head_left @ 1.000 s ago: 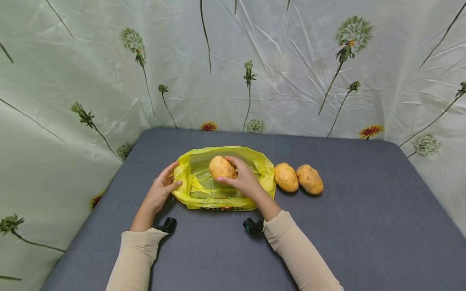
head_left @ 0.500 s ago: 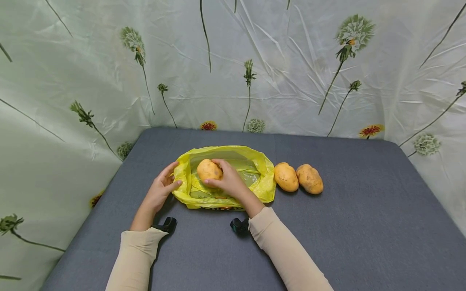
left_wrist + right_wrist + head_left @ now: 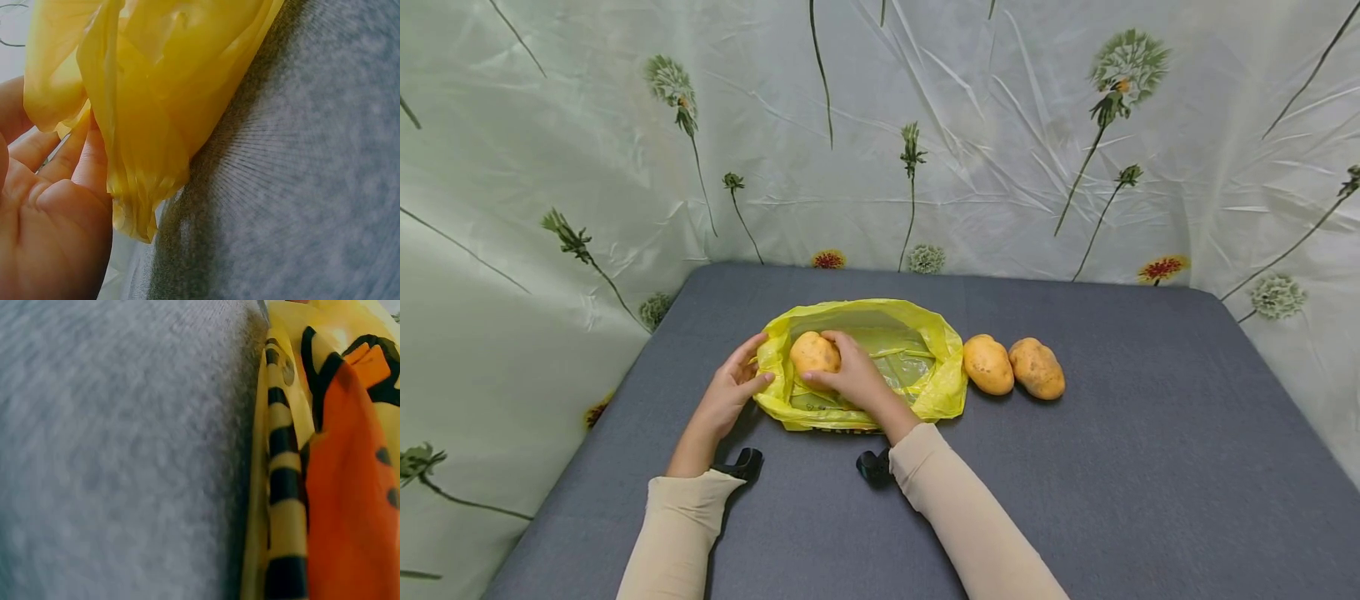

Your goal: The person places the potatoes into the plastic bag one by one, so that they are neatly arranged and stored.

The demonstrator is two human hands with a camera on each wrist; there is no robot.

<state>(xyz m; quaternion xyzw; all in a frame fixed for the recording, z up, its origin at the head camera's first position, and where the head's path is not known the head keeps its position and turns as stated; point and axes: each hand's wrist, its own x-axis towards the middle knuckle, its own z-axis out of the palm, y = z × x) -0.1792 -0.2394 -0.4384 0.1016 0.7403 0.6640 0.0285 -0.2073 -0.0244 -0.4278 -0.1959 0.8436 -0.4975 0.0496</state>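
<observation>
In the head view, a yellow plastic bag (image 3: pixel 951 396) lies on the table with its mouth spread wide. My right hand (image 3: pixel 856 377) reaches into the mouth and grips a potato (image 3: pixel 812 354) near the bag's left end. The left hand (image 3: pixel 727 396) holds the bag's left side, its thumb and fingers spread apart along the edge. Close up in the left wrist view, the left hand's fingers (image 3: pixel 65 162) go behind a fold of the yellow plastic. The right wrist view shows the bag's printed side (image 3: pixel 347 487), not the right hand's grip.
Just right of the bag lie a second potato (image 3: pixel 988 365) and a third potato (image 3: pixel 1037 368), side by side. The dark grey table (image 3: pixel 1120 483) ends at a floral curtain (image 3: pixel 1000 167) behind and at the left. Black wrist devices (image 3: pixel 874 469) sit under the sleeves.
My right hand has carried the potato leftward and slightly lower inside the bag, from its middle to its left end. The left hand has stayed put on the bag's edge.
</observation>
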